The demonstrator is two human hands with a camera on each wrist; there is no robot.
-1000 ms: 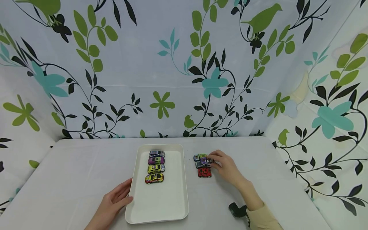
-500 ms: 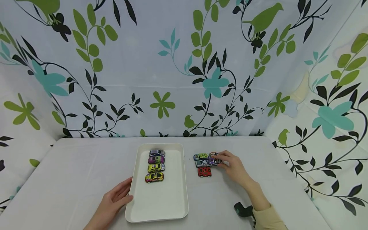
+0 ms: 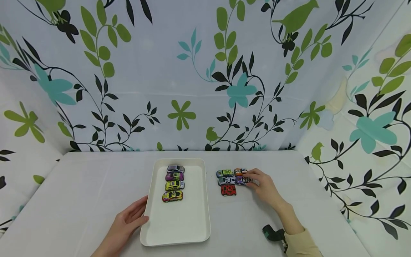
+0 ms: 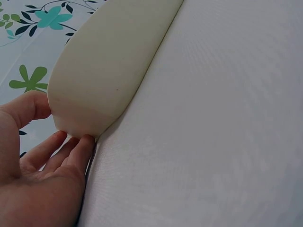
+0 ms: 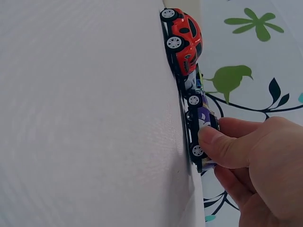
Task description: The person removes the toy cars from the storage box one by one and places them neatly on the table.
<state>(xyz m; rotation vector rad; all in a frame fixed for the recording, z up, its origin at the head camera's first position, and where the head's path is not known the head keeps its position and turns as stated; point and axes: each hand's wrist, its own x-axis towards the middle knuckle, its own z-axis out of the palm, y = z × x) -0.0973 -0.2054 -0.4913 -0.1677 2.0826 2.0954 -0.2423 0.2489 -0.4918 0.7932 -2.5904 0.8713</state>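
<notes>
My right hand pinches a purple toy car between thumb and fingers, on the table right of the tray. Beside that car stand an orange toy car, a green one, a silver one and a red one. At its left side, a white tray is held by my left hand, thumb at the rim and fingertips against the outer wall. Inside the tray a column of toy cars runs from silver at the back through purple to yellow.
A black curved object lies by the right sleeve, partly hidden. The white table ends at a patterned curtain at the back, with more patterned cloth at both sides.
My right hand has drawn the purple car rightward, from over the silver car to its right side, uncovering the orange car behind. The left hand and tray stay in place.
</notes>
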